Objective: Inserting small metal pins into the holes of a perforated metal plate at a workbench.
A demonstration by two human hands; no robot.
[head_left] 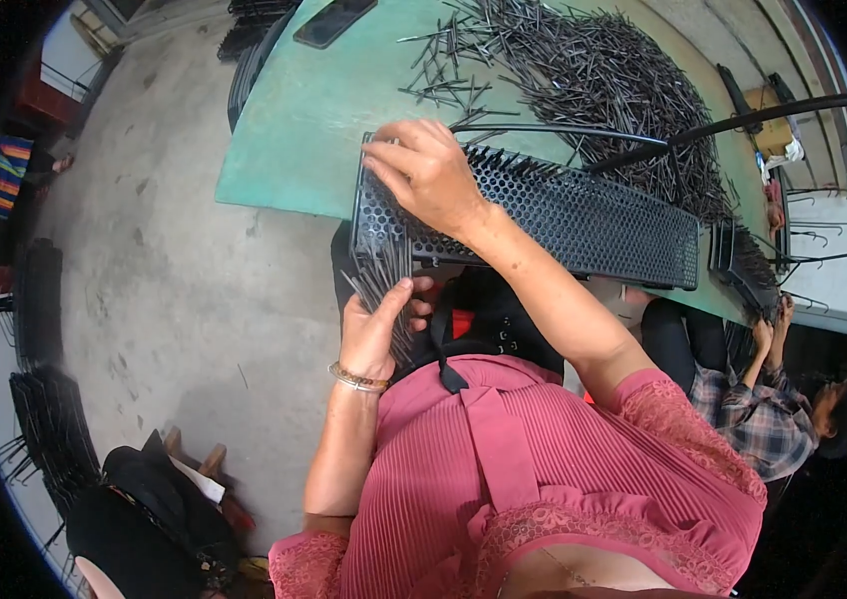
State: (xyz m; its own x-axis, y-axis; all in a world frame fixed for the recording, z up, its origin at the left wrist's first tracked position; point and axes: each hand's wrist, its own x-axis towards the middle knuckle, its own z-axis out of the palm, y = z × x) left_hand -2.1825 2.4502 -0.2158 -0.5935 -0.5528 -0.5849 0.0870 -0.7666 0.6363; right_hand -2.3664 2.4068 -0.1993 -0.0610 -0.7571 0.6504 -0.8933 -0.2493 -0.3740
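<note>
My left hand (373, 327) is closed round a bundle of thin dark rods (380, 275), which fan out at the front left corner of a long black rack (593, 228). The rack's top is a grid of small round holes, and a row of short dark pieces stands along part of its far side. Over the left end of the rack hovers my right hand (431, 172), its fingers bent and pinched together. Whatever lies between those fingertips is too small or hidden to make out.
A big heap of loose dark rods (603, 85) covers the far part of the green table (283, 150), with a phone (335, 22) at its far left. A black curved bar (733, 122) crosses the right side. A co-worker (763, 419) handles another rack (741, 262) at right.
</note>
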